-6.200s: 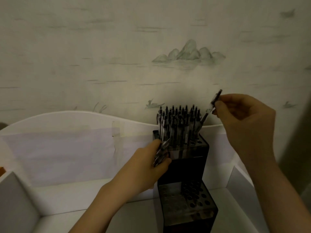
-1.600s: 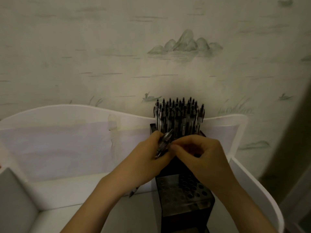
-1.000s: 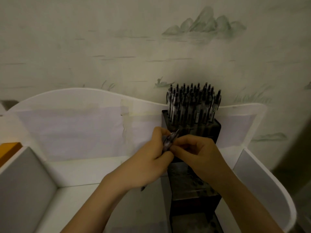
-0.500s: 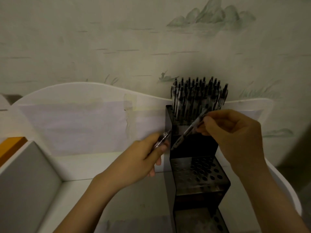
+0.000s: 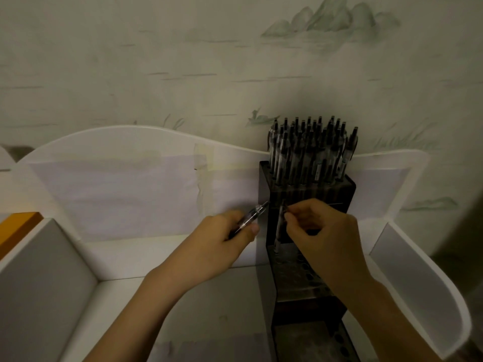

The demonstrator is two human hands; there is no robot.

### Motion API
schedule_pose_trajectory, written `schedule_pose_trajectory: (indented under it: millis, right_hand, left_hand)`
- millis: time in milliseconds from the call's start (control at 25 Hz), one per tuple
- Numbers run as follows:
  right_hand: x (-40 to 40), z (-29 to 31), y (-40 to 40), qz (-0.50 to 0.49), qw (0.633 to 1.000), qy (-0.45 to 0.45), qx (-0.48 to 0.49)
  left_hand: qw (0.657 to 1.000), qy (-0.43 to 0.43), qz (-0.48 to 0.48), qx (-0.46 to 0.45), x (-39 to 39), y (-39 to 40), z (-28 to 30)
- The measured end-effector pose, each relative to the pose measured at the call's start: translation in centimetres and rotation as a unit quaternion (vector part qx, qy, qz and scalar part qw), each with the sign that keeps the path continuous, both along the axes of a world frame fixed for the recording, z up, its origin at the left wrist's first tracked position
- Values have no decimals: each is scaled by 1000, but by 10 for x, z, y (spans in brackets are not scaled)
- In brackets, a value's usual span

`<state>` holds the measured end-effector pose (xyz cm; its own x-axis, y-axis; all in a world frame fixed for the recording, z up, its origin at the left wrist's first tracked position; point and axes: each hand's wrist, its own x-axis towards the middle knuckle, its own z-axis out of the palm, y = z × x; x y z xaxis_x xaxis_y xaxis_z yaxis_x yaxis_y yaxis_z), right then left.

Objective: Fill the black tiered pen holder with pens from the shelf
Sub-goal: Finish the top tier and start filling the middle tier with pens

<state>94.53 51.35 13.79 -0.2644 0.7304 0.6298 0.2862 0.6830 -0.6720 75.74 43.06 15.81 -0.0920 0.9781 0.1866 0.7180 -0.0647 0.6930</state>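
We are seating a pen in the middle tier of the black tiered pen holder: our right hand pinches its top, tip just below at the holes. Our left hand grips spare pens beside it. Next we must lower it straight into a free hole.

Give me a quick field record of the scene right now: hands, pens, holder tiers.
left hand: grips a spare pen, beside the holder's left side
right hand: pinches one pen upright, tip at the middle tier's back-left corner
pen holder: black, stepped, standing in the white shelf
top tier: packed with pens
middle tier: holes visible, partly hidden by the right hand
bottom tier: no pens visible
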Motion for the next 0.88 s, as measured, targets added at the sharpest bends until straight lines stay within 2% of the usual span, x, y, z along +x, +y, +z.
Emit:
schedule_pose_trajectory:
  millis: [240, 400, 680, 880]
  right_hand:
    - [2, 1, 6, -7, 1000, -23, 9]
    - [-1, -16, 5, 5, 996, -74, -43]
    - [4, -14, 4, -8, 998, -40, -57]
    - [8, 3, -10, 13, 998, 40, -47]
  left_hand:
    - [1000, -22, -1, 3, 3, 2, -1]
    - [999, -40, -14, 4, 4, 2, -1]
    - [998, -47, -35, 3, 6, 2, -1]
    - [995, -76, -60, -6, 13, 3, 2]
